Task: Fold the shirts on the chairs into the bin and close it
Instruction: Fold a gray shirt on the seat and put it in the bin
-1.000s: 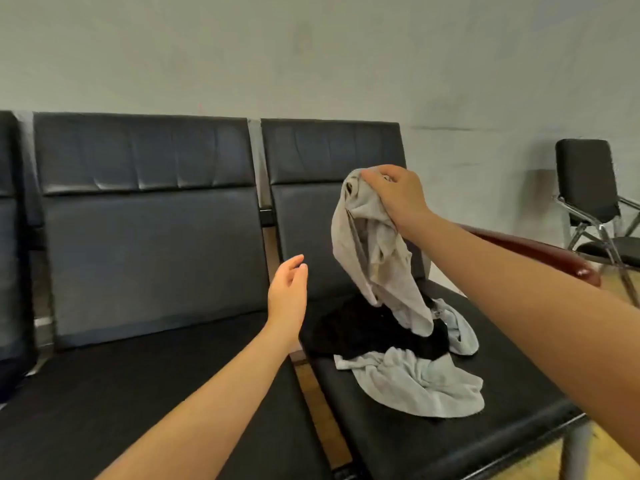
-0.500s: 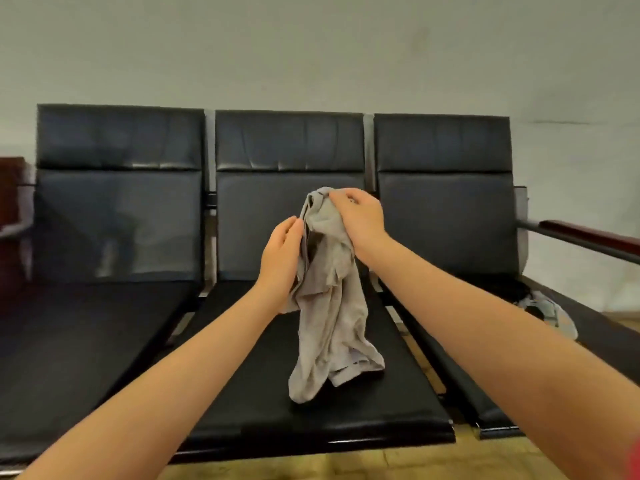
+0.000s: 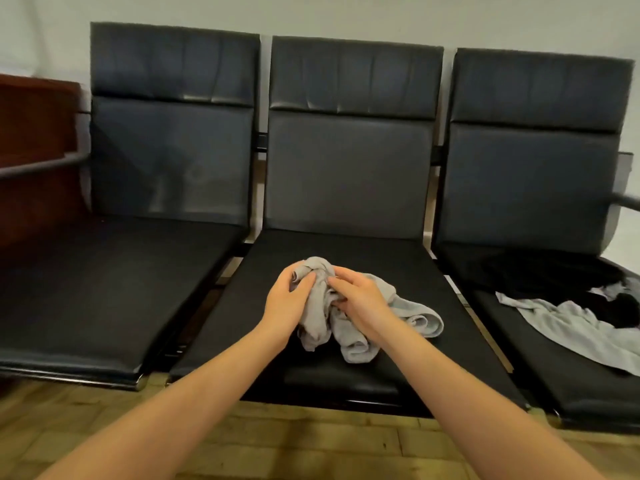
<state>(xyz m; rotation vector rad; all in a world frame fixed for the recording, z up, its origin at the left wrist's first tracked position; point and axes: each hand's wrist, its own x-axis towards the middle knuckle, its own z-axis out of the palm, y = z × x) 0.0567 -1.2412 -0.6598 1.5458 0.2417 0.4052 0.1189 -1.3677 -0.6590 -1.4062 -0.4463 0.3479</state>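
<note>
Against the pale wall stands a row of three black padded chairs [image 3: 349, 174], joined side by side. On the right seat lies a messy pile of clothes: a light grey shirt [image 3: 575, 327] spread flat and a black shirt [image 3: 540, 275] bunched behind it, touching it. On the middle seat sits a crumpled grey cloth shirt [image 3: 349, 320], all scrunched up in a lump. Both hands are on this shirt. The left hand [image 3: 287, 299] has its fingers [image 3: 304, 282] curled around the top of the bunch, holding it. The right hand [image 3: 360, 299] has its fingers [image 3: 337, 280] bent into the cloth too, pinching a fold. No bin shows anywhere.

I think the step is getting this first shirt ready to fold. Next, the hands likely need to find the shoulders or the hem, pull them apart and lay the shirt flat on the seat. Soft cloth flops and tangles, so it may twist.
</note>
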